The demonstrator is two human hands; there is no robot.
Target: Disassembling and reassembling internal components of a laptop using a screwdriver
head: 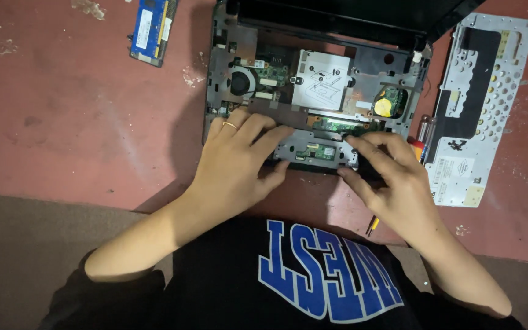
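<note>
An opened small laptop base (227, 67) lies on the red work surface (80, 116), its circuit board, round fan (240, 82), silver metal plate (321, 87) and yellow coin cell (383, 107) exposed. My left hand (238, 165), a ring on one finger, rests flat on the front left edge of the base, fingertips on the metal bracket (313, 151). My right hand (392, 183) pinches the front right corner of that bracket between thumb and fingers.
A blue memory module (150, 29) lies at the far left. A removed keyboard (478, 110), underside up, sits right of the laptop. A screwdriver (423, 137) lies between them. The black screen lid (362, 15) stands at the back.
</note>
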